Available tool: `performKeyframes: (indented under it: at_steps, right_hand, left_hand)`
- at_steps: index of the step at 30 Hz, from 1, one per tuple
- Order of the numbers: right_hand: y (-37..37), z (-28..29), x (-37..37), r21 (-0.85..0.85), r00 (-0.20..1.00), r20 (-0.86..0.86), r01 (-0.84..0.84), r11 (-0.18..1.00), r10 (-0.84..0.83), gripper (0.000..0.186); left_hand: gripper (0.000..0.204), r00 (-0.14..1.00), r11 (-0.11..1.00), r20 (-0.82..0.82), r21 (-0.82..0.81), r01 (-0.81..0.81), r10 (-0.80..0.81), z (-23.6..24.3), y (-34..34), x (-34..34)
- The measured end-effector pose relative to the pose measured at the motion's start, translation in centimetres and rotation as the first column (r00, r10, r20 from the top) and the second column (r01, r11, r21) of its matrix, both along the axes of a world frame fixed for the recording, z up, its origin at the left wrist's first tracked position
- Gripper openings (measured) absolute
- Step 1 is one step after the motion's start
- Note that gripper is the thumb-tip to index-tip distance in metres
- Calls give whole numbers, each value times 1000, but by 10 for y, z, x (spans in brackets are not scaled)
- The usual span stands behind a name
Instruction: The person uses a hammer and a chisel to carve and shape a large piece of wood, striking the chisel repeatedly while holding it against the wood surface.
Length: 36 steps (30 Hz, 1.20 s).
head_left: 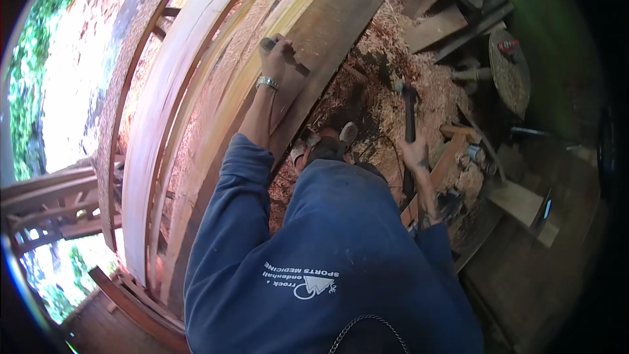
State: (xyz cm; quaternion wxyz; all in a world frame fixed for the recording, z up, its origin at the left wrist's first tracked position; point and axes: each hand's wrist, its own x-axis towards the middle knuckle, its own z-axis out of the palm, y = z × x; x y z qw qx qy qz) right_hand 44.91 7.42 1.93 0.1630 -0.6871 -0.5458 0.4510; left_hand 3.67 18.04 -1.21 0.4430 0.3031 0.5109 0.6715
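Observation:
My left hand (275, 62), with a metal band at the wrist, is closed on a short tool with a dark rounded end (267, 44). Its kind cannot be made out, since the fingers cover most of it. The hand rests over the near long plank (341, 13), by its yellowish edge. A dark patch beside the fingers could be part of the tool or a shadow. Lower and to the right, my right hand (414, 155) grips a hammer (410, 115) by its dark handle, head pointing away from me. It hangs above the shaving-strewn floor, apart from the plank.
More long boards (164, 98) run side by side on the left. Wood shavings (386, 33) cover the ground. At right stand a round wooden piece (509, 72), board offcuts (439, 29), cans (475, 153) and a pale board (524, 204). A wooden railing (52, 203) is at far left.

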Motion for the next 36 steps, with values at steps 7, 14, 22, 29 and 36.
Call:
performKeyframes:
  at_steps: [7, 14, 22, 29, 36]
  right_hand:
    - [153, 170, -115, 513, 903, -300, -120, 850, 308, 17]
    - [201, 347, -197, 693, 267, -701, 37, 720, 661, 28]
    - [165, 117, -205, 102, 440, 479, -887, 450, 760, 31]
    - [178, 128, -197, 225, 697, 250, -717, 659, 672, 29]
    - [170, 45, -109, 176, 817, 180, -574, 800, 547, 30]
  left_hand:
    - [13, 997, 999, 70, -21, 24, -22, -14, -5, -1]
    - [16, 991, 998, -133, -63, 4, -12, 6, 4, 19]
    - [12, 918, 992, -380, 0, -122, 113, 3, 4, 24]
    - [23, 972, 957, 47, -189, -219, 231, -10, 25, -5]
    - [25, 757, 889, 469, -289, -356, 456, -15, 31, -47]
